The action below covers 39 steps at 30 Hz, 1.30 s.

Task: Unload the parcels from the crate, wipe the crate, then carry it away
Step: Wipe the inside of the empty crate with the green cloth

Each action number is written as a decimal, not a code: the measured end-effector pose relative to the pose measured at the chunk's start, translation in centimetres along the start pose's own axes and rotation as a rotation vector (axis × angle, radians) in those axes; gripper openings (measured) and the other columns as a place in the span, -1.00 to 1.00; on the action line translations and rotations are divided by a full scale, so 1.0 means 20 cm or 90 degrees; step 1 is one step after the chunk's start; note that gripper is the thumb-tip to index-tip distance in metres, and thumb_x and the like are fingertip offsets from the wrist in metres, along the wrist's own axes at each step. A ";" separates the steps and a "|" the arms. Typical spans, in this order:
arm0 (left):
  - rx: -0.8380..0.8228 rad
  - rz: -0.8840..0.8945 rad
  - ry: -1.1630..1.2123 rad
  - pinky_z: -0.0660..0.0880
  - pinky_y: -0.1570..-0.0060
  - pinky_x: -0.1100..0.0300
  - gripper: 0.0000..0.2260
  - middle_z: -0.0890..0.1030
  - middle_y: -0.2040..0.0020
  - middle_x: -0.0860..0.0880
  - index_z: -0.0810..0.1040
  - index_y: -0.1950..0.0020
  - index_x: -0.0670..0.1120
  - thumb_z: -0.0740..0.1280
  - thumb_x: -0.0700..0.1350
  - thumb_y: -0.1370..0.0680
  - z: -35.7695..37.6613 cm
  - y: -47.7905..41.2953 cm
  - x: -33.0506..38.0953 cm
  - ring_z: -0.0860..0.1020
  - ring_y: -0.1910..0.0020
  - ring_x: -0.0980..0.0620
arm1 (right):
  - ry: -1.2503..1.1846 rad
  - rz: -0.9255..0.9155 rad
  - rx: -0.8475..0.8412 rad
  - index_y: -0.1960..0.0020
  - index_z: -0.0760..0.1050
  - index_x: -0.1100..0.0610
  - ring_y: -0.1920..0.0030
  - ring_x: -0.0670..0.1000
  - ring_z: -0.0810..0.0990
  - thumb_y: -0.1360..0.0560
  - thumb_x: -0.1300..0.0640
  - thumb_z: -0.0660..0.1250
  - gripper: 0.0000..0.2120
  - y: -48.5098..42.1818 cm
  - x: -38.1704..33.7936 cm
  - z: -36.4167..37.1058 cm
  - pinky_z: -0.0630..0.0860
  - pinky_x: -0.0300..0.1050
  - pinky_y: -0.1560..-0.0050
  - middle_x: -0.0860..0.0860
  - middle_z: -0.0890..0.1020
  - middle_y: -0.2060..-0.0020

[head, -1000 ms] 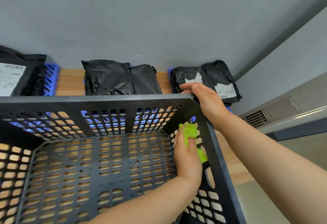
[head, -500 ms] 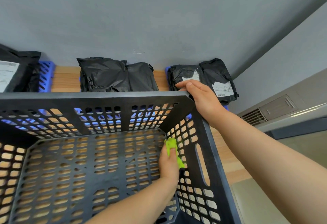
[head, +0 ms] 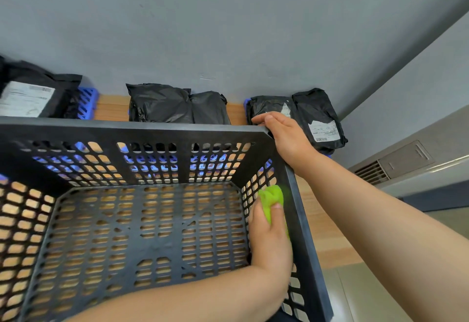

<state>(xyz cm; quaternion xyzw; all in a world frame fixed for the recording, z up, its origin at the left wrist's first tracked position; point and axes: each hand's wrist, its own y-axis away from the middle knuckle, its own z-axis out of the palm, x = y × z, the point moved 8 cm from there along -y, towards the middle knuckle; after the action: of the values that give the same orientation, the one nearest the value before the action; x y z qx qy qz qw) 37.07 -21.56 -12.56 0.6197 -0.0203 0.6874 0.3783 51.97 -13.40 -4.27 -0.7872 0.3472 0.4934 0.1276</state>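
A black perforated crate (head: 142,131) fills the lower left of the head view and holds no parcels. My left hand (head: 271,240) is inside it, pressing a bright green cloth (head: 271,196) against the inner right wall. My right hand (head: 285,137) grips the crate's far right rim corner. Black parcels lie behind the crate against the wall: one with a white label at the far left (head: 33,95), a pair in the middle (head: 175,104), and another pair with a label at the right (head: 314,116).
The parcels rest on blue plastic pallets (head: 87,103) on a wooden surface (head: 322,225). A grey wall rises behind. To the right stands a beige unit with a vent grille (head: 373,173).
My left hand with the green cloth went down toward the lower wall, then came back up along the right inner wall. My right hand has kept its hold on the rim corner.
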 end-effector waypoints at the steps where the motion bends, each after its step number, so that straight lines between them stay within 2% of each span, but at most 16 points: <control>1: -0.004 0.011 -0.006 0.31 -0.23 0.28 -0.74 0.45 -0.17 0.25 0.35 -0.07 0.39 0.16 -0.04 -0.62 0.00 0.02 -0.01 0.40 -0.16 0.34 | -0.007 0.002 0.001 -0.10 0.59 0.10 -0.07 -0.04 0.55 -0.63 0.12 0.07 -0.69 0.00 0.00 0.00 0.46 -0.23 -0.02 -0.05 0.61 0.02; 3: -0.003 0.021 -0.010 0.28 -0.25 0.29 -0.71 0.43 -0.22 0.23 0.34 -0.12 0.38 0.17 -0.07 -0.62 0.00 0.03 -0.03 0.38 -0.18 0.36 | -0.015 0.002 0.006 -0.09 0.59 0.10 -0.06 -0.04 0.56 -0.63 0.12 0.08 -0.70 0.00 0.00 -0.01 0.47 -0.24 0.00 -0.05 0.62 0.01; 6: -0.002 0.005 0.006 0.30 -0.27 0.25 -0.74 0.42 -0.26 0.16 0.36 -0.22 0.27 0.16 -0.09 -0.63 -0.01 0.01 -0.06 0.38 -0.19 0.33 | -0.004 -0.003 0.010 -0.10 0.59 0.11 -0.07 -0.04 0.55 -0.63 0.13 0.08 -0.70 0.00 0.00 -0.01 0.47 -0.21 -0.05 -0.05 0.62 0.00; 8: 0.003 -0.012 0.020 0.33 -0.22 0.25 -0.76 0.45 -0.24 0.13 0.39 -0.20 0.24 0.14 -0.10 -0.63 -0.02 -0.02 -0.10 0.42 -0.17 0.27 | 0.001 -0.006 0.006 -0.12 0.58 0.13 -0.07 -0.05 0.54 -0.63 0.13 0.07 -0.69 0.00 0.00 0.00 0.47 -0.23 -0.03 -0.05 0.60 0.00; 11: 0.019 -0.078 0.040 0.40 -0.22 0.14 -0.78 0.51 -0.21 0.05 0.42 -0.16 0.21 0.14 -0.11 -0.64 -0.06 -0.06 -0.22 0.49 -0.16 0.11 | 0.008 -0.016 0.008 -0.13 0.58 0.14 -0.07 -0.05 0.54 -0.64 0.15 0.05 -0.68 0.00 -0.01 -0.01 0.47 -0.29 0.05 -0.01 0.60 -0.04; 14: 0.019 -0.151 0.032 0.36 -0.28 0.10 -0.75 0.51 -0.22 0.00 0.39 -0.31 0.07 0.13 -0.11 -0.64 -0.11 -0.10 -0.37 0.47 -0.21 0.04 | 0.014 -0.019 0.008 -0.13 0.58 0.15 -0.06 -0.06 0.54 -0.64 0.15 0.05 -0.68 -0.01 -0.01 -0.01 0.48 -0.32 0.08 0.00 0.60 -0.04; 18: -0.004 -0.220 0.028 0.37 0.00 0.30 -0.75 0.49 -0.01 0.14 0.35 -0.33 0.03 0.09 -0.11 -0.66 -0.15 -0.12 -0.47 0.44 0.07 0.26 | -0.007 -0.004 0.006 -0.13 0.58 0.14 -0.01 -0.07 0.56 -0.64 0.14 0.06 -0.68 0.00 0.00 -0.01 0.49 -0.40 0.21 0.01 0.60 -0.02; 21: 0.004 -0.244 0.021 0.36 0.23 0.42 -0.74 0.53 -0.04 0.07 0.36 -0.35 -0.01 0.09 -0.12 -0.66 -0.17 -0.13 -0.50 0.46 0.11 0.25 | 0.002 -0.004 0.012 -0.11 0.58 0.13 -0.03 -0.04 0.56 -0.63 0.14 0.06 -0.68 0.00 -0.01 -0.01 0.49 -0.31 0.13 0.02 0.60 -0.02; 23: 0.009 -0.253 0.024 0.34 0.29 0.42 -0.73 0.51 0.02 0.13 0.35 -0.36 0.00 0.08 -0.10 -0.66 -0.17 -0.12 -0.49 0.46 0.12 0.25 | 0.005 -0.002 0.011 -0.11 0.58 0.13 -0.04 -0.03 0.56 -0.63 0.14 0.06 -0.68 0.01 -0.01 -0.01 0.50 -0.25 0.08 0.02 0.60 -0.02; 25: 0.017 -0.260 0.031 0.35 0.24 0.37 -0.73 0.50 0.03 0.15 0.34 -0.36 0.04 0.08 -0.07 -0.66 -0.15 -0.09 -0.48 0.45 0.11 0.24 | 0.011 -0.006 0.014 -0.11 0.58 0.13 -0.05 -0.02 0.56 -0.63 0.14 0.06 -0.68 0.01 -0.01 -0.01 0.51 -0.20 0.02 0.02 0.61 -0.02; 26: 0.022 -0.259 0.037 0.37 0.15 0.31 -0.73 0.50 -0.01 0.12 0.35 -0.35 0.05 0.08 -0.06 -0.66 -0.14 -0.08 -0.47 0.47 0.07 0.19 | 0.015 -0.008 0.016 -0.11 0.59 0.13 -0.06 -0.01 0.56 -0.63 0.14 0.06 -0.68 0.01 -0.01 -0.01 0.51 -0.17 -0.01 0.02 0.60 -0.02; 28: 0.031 -0.247 0.046 0.33 -0.06 0.21 -0.71 0.50 -0.14 0.04 0.34 -0.38 0.05 0.10 -0.05 -0.65 -0.13 -0.05 -0.43 0.47 -0.08 0.07 | 0.017 -0.009 0.018 -0.11 0.59 0.14 -0.07 -0.01 0.55 -0.63 0.14 0.06 -0.68 0.01 -0.01 -0.01 0.50 -0.12 -0.07 0.01 0.60 -0.01; 30: 0.030 -0.221 0.045 0.31 -0.12 0.19 -0.71 0.48 -0.22 0.00 0.35 -0.38 0.05 0.11 -0.05 -0.65 -0.11 -0.02 -0.38 0.45 -0.19 0.01 | 0.016 -0.008 0.018 -0.11 0.59 0.14 -0.08 -0.01 0.55 -0.63 0.14 0.06 -0.68 0.00 0.00 -0.01 0.51 -0.08 -0.10 0.01 0.60 -0.01; 33: 0.018 -0.172 0.064 0.35 -0.12 0.19 -0.71 0.49 -0.24 0.03 0.37 -0.37 0.07 0.12 -0.06 -0.65 -0.08 0.04 -0.28 0.46 -0.20 0.03 | 0.009 -0.011 0.018 -0.11 0.59 0.15 -0.08 0.00 0.55 -0.63 0.15 0.06 -0.68 0.01 -0.01 -0.01 0.51 -0.07 -0.11 0.01 0.60 0.00; 37: -0.037 -0.082 0.028 0.40 -0.15 0.29 -0.72 0.48 -0.25 0.11 0.37 -0.30 0.22 0.13 -0.07 -0.64 -0.03 0.13 -0.18 0.46 -0.19 0.15 | 0.015 -0.012 0.013 -0.13 0.57 0.14 -0.08 0.00 0.54 -0.64 0.13 0.05 -0.68 0.01 -0.01 0.00 0.51 -0.08 -0.10 -0.03 0.58 0.04; 39: -0.053 -0.046 -0.013 0.35 -0.31 0.17 -0.70 0.42 -0.31 0.14 0.33 -0.34 0.24 0.13 -0.05 -0.64 -0.02 0.15 -0.16 0.40 -0.26 0.18 | 0.020 -0.008 0.015 -0.13 0.57 0.13 -0.07 -0.02 0.53 -0.64 0.12 0.05 -0.68 0.01 -0.01 0.00 0.51 -0.06 -0.12 -0.07 0.57 0.06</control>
<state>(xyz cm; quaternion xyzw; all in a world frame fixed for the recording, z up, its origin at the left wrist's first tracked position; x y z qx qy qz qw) 34.85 -25.10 -14.03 0.6104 -0.0303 0.6655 0.4285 51.83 -13.57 -4.11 -0.7956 0.3496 0.4761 0.1343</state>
